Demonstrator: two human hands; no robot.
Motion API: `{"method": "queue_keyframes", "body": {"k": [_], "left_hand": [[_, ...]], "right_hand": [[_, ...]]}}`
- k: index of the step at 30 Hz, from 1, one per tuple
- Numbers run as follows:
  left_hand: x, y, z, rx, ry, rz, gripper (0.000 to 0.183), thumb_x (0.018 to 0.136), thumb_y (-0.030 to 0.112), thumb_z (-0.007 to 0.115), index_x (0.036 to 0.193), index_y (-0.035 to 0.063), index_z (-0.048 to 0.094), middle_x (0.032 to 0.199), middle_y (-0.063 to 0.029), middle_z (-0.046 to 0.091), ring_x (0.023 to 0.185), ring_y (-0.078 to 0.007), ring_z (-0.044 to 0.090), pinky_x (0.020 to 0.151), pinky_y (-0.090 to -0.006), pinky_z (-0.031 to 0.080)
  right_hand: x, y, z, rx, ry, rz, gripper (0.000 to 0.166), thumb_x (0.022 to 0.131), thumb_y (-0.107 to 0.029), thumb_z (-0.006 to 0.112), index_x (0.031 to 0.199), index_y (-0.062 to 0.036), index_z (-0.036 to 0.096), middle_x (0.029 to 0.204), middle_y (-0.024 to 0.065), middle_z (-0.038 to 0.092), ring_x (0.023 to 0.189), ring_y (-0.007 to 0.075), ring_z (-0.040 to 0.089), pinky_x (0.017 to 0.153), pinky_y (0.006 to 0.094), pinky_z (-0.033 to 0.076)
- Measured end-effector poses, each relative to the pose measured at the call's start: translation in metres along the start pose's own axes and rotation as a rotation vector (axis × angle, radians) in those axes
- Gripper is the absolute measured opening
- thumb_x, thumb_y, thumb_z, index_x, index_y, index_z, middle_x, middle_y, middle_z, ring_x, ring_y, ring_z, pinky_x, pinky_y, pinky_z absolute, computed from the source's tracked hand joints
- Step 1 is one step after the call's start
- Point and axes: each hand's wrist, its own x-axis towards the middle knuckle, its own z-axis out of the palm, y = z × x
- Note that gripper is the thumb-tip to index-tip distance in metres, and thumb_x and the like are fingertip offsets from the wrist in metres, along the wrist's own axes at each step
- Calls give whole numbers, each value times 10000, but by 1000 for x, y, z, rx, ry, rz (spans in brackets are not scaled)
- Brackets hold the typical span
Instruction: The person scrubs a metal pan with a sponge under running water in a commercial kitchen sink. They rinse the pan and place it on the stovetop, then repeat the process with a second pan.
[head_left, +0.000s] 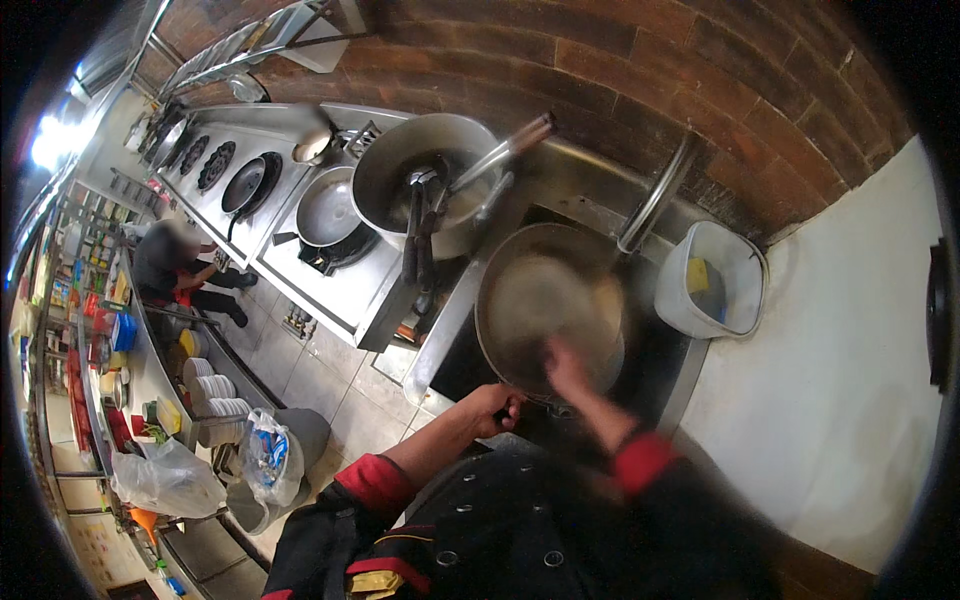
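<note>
A large round metal pan (551, 300) rests tilted in the dark sink basin (457, 364), below a thick metal spout (660, 195). My left hand (498, 410) is closed at the pan's near rim, seemingly gripping it. Inside the pan, over its near part, my right hand (566, 369) is blurred by motion; whether it holds anything cannot be told. To the left of the basin stands a big metal pot (375, 187) with several long-handled utensils (421, 232) in it, their dark handles hanging over the rim.
Right of the basin is a whitish plastic tub (679, 300) with a yellow item inside. A wide pan (328, 206) and a black skillet (244, 184) sit on the steel stove (311, 289). Another person (161, 262) is at far left, near shelves with stacked plates (214, 388) and plastic bags (169, 480).
</note>
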Motion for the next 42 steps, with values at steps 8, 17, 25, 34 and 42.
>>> {"method": "queue_keyframes", "body": {"k": [8,17,25,34,42], "left_hand": [[39,-50,-23,448,-292,362,96,904,133,576,872,46,601,700,-48,521,604,-162,490,476,-306,380],[32,-19,2,475,44,270,154,914,150,529,872,50,637,714,-53,545,614,-176,516,492,-323,405],[72,-51,-37,479,-313,774,143,899,172,551,803,85,613,682,-41,541,565,-169,501,458,-315,388],[77,-61,-37,299,-266,535,225,894,178,515,709,70,582,588,-52,490,482,-180,416,431,-321,349],[79,-59,-35,492,-269,591,254,877,150,502,638,71,534,593,-75,481,484,-174,408,425,-335,316]], "right_hand": [[57,-85,-72,259,395,144,379,958,-125,530,1314,-42,428,1311,193,494,1224,376,471,980,463,403],[0,-7,9,208,-273,33,594,892,-80,525,1457,-51,345,1473,199,374,1366,379,338,1123,442,275],[-45,-13,5,184,-198,140,828,718,-106,713,1458,-116,340,1495,276,271,1381,443,273,1122,468,293],[-36,-61,-23,225,-185,211,597,791,-89,678,1347,-55,465,1379,200,474,1278,366,453,1061,427,356],[12,-150,-56,369,21,130,443,918,-138,609,1330,-43,477,1307,174,555,1224,358,510,1016,406,386]]}}
